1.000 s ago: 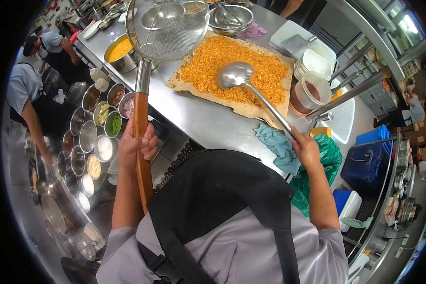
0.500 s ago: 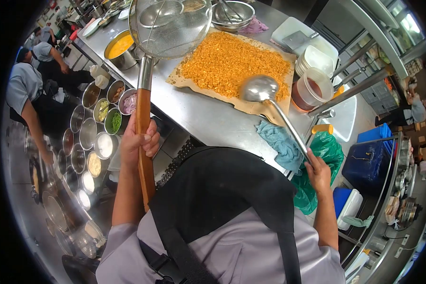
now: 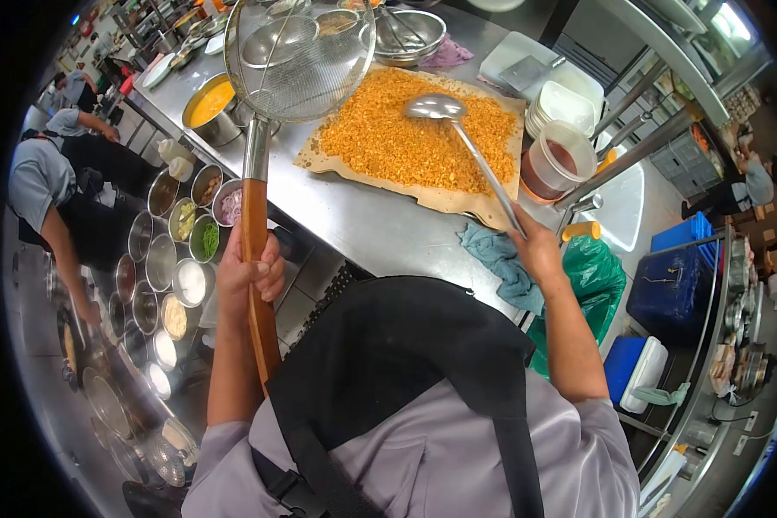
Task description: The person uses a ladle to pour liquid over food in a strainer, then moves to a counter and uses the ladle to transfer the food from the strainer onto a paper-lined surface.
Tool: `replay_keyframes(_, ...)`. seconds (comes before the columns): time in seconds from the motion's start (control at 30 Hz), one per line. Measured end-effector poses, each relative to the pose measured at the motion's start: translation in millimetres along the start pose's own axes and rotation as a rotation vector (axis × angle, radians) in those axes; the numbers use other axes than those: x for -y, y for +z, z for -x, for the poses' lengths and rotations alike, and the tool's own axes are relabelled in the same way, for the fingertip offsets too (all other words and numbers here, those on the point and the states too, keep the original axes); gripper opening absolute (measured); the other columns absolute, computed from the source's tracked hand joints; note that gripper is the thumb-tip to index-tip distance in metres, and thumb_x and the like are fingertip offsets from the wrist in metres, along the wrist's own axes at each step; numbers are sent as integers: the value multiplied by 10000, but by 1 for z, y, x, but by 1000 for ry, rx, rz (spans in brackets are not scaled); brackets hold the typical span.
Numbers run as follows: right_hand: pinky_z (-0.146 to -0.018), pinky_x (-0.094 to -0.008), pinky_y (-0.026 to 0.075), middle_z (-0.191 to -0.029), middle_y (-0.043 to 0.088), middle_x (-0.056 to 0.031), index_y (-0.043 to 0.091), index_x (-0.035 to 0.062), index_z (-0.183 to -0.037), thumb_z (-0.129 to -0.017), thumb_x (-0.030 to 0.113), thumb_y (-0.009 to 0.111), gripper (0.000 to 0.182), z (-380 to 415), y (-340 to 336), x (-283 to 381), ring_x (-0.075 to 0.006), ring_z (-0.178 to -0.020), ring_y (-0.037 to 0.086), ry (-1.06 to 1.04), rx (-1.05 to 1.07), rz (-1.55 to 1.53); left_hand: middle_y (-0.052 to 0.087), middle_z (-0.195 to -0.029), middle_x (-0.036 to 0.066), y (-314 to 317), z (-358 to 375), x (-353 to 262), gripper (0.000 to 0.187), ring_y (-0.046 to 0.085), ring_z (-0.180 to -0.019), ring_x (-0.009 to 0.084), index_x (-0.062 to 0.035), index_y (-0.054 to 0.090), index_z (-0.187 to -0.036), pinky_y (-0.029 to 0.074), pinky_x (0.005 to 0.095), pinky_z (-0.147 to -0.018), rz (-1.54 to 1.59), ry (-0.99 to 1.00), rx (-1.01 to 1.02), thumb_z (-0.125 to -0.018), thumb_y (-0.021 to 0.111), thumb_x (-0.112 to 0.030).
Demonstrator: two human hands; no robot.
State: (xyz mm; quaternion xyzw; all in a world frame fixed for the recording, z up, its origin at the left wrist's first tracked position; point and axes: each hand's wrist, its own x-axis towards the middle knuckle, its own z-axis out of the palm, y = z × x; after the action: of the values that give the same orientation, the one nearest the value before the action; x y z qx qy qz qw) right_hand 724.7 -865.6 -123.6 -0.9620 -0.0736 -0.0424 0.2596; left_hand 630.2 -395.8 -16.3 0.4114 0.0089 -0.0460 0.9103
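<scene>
My left hand (image 3: 250,272) is wrapped round the wooden handle of a large wire-mesh strainer (image 3: 302,82), held upright with its round mesh over the back left of the counter. In my right hand (image 3: 537,246) is the long handle of a metal ladle (image 3: 438,107), its bowl resting over a spread of orange-brown crispy crumbs (image 3: 397,155). The crumbs cover a sheet of brown paper (image 3: 445,200) on the steel counter (image 3: 354,226). A teal cloth (image 3: 501,263) lies just below my right wrist.
A pot of yellow liquid (image 3: 211,108) stands left of the strainer. Right of the paper are a plastic tub of red sauce (image 3: 561,162) and stacked white dishes (image 3: 570,105). Ingredient tins (image 3: 160,263) fill the left side, where a co-worker (image 3: 47,186) reaches down.
My right hand has moved up and left, carrying the ladle's bowl from the paper's near right side to the far middle of the crumbs. The strainer stays nearly in place.
</scene>
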Motion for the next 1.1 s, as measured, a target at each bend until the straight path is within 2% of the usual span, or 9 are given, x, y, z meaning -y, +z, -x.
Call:
replay_keyframes(0.1,-852,-492,534,-1048,705,-251,555,134,-1445,-906,137,688,555,36,-23,-28,-440,-959,674,27,-63,17,473,-869,77,-5,3,0,856,425,-525,95,-112,258,-1555,404,226,-399,-29,12,-1,-777,566,63)
replay_keyframes(0.2,-809,-392,548,-1066,723,-201,563,87,-1438,-907,77,694,547,80,-48,-32,-339,-900,716,95,-42,56,470,-874,77,-6,4,1,857,428,-527,94,-113,257,-1556,409,226,-401,-15,15,-35,-776,562,65)
replay_keyframes(0.3,-632,-301,508,-879,677,-75,548,99,-1470,-922,49,675,564,124,-69,-24,-155,-665,616,286,13,-169,467,-876,77,-4,0,4,844,430,-528,94,-114,264,-1550,415,225,-406,1,10,-26,-783,570,62)
replay_keyframes(0.37,-603,-307,491,-807,640,-46,556,136,-1476,-914,48,713,590,143,-71,-10,-133,-623,559,550,138,-468,470,-878,80,-2,-4,8,833,428,-533,94,-115,268,-1547,416,224,-410,9,16,-1,-794,577,61)
replay_keyframes(0.4,-542,-256,432,-764,524,17,544,141,-1490,-926,70,717,594,146,-67,-4,-71,-589,429,533,148,-482,470,-878,80,0,-7,11,833,428,-533,94,-115,268,-1547,416,224,-410,8,8,6,-794,577,61)
replay_keyframes(0.5,-555,-260,441,-768,556,12,536,146,-1495,-942,76,685,576,127,-45,-2,-82,-597,474,593,122,-728,473,-877,85,3,-14,18,817,429,-539,96,-113,274,-1541,415,227,-409,37,-20,30,-803,577,64)
replay_keyframes(0.77,-448,-292,420,-705,553,-16,479,101,-1515,-988,127,623,546,12,4,15,-98,-503,483,469,-27,-645,478,-859,91,23,-15,25,801,422,-520,108,-100,305,-1506,400,236,-394,-7,-83,49,-769,567,70)
replay_keyframes(0.83,-438,-291,428,-701,558,-18,468,124,-1523,-989,128,623,556,3,-1,25,-101,-501,502,525,144,-853,478,-857,91,26,-13,26,803,420,-515,108,-99,306,-1503,400,237,-392,-16,-79,42,-764,570,68)
replay_keyframes(1.1,-442,-274,418,-707,546,-12,469,122,-1522,-988,123,635,559,32,-21,19,-100,-500,502,452,286,-942,478,-856,90,28,3,24,797,423,-518,105,-101,312,-1493,407,236,-395,-61,-27,9,-759,577,61)
